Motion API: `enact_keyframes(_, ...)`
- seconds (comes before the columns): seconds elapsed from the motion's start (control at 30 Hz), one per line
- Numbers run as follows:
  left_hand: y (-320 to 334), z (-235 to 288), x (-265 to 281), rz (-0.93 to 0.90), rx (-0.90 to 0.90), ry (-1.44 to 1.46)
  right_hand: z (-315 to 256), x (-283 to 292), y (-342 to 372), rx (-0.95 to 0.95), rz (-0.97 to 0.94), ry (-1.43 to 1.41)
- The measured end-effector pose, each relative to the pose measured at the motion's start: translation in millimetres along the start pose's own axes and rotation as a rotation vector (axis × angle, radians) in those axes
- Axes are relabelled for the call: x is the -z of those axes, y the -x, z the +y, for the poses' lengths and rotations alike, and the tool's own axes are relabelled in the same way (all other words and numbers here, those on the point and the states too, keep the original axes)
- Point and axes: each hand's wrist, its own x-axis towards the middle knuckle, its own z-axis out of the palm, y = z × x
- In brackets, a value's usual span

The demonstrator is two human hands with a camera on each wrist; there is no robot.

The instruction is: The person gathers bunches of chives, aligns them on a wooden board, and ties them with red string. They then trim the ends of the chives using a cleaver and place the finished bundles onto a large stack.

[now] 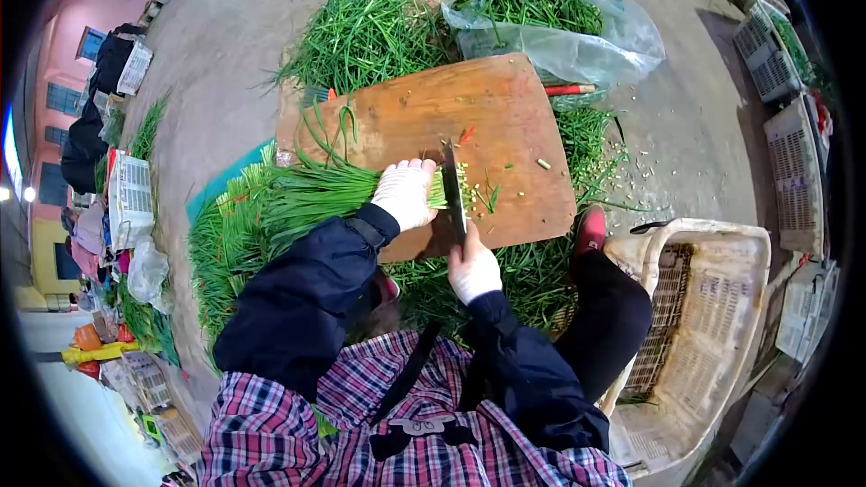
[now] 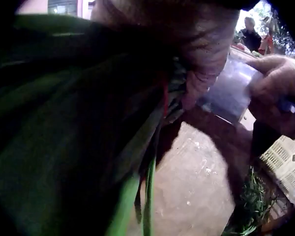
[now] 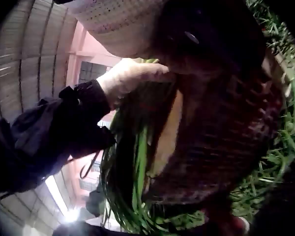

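My left hand (image 1: 409,191) grips the end of a bunch of green chives (image 1: 316,198) lying across the left of a wooden board (image 1: 505,126). In my right hand (image 1: 474,269) is the handle of a cleaver (image 1: 453,189). Its broad blade stands upright on edge at the bunch's cut end, close beside the left fingers. The left wrist view shows the cleaver's flat side (image 2: 231,91) and a thin red band (image 2: 165,98) at the bunch. Small cut pieces (image 1: 465,185) lie just right of the blade.
Loose green stalks (image 1: 361,41) heap behind the board, beside a clear plastic bag (image 1: 622,36) of more. A red-handled tool (image 1: 568,89) lies at the board's back right corner. A dirty white crate (image 1: 722,325) stands at right. Tied bunches (image 1: 221,243) pile at left.
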Motion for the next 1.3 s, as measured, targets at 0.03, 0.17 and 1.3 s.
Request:
enact_keyframes(0.03,5,-4,-2,0.074,-0.028,0.055,11,5,11,0.018,0.067,-0.04)
enact_keyframes(0.17,38,-12,26,0.136,-0.066,0.127,48,34,11,0.143,0.378,0.208)
enact_keyframes(1.3,327,-12,-19,0.875,-0.426,1.794,-144,5,29,-0.108,-0.481,-0.727)
